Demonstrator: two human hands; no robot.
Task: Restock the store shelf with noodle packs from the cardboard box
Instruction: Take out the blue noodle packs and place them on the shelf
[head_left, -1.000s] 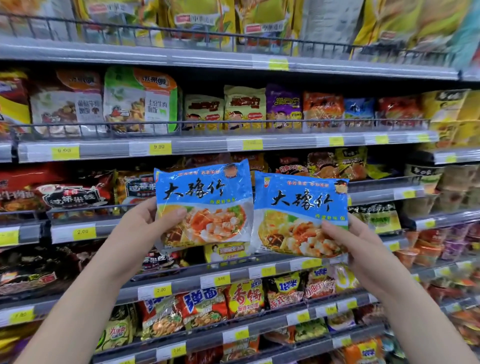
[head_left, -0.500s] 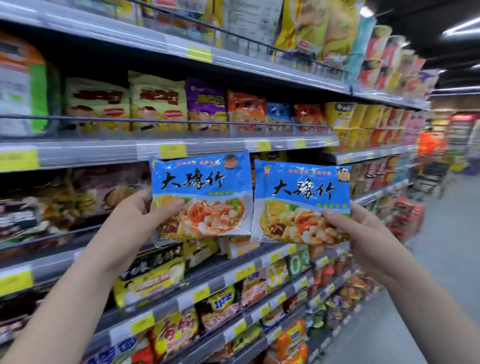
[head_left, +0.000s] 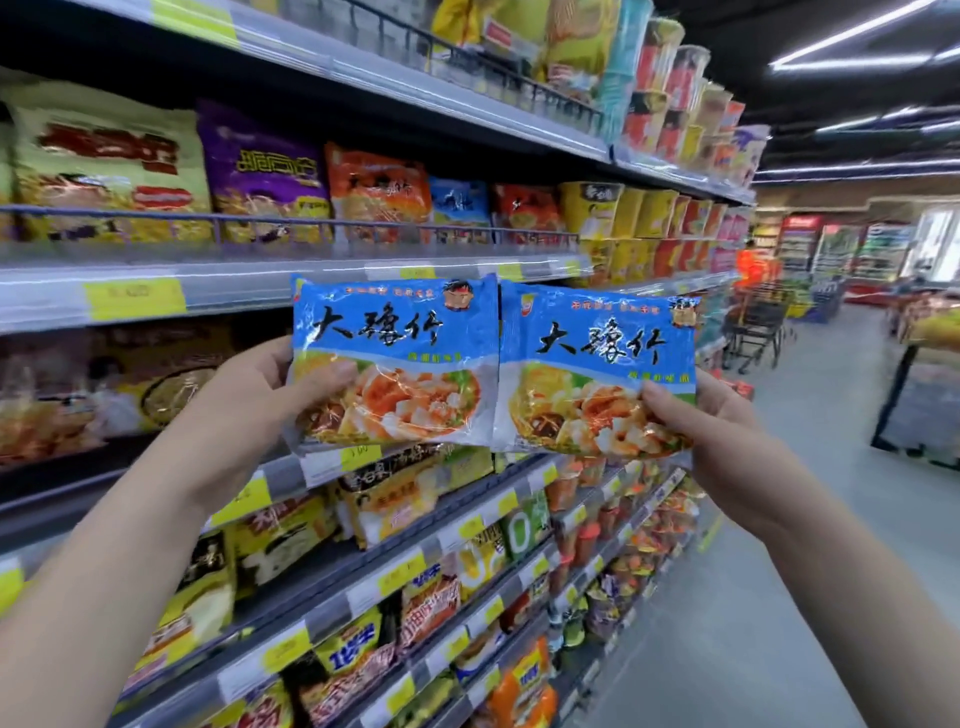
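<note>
I hold two blue noodle packs side by side in front of the store shelf (head_left: 270, 280). My left hand (head_left: 260, 389) grips the left noodle pack (head_left: 400, 332) at its lower left edge, thumb on the front. My right hand (head_left: 722, 421) grips the right noodle pack (head_left: 608, 343) at its lower right corner. Both packs are upright, facing me, their inner edges touching or slightly overlapping. They hover at the height of the middle shelf, in front of its rail. The cardboard box is out of view.
Shelves full of noodle bags and cups run away to the right. Yellow price tags (head_left: 135, 299) line the shelf edges. The grey aisle floor (head_left: 810, 545) opens on the right, with a shopping trolley (head_left: 756, 327) and a dark table frame (head_left: 919, 400) farther down.
The view has swung right, from facing the shelf to looking along the aisle. Both hands keep their packs, held in about the same pose.
</note>
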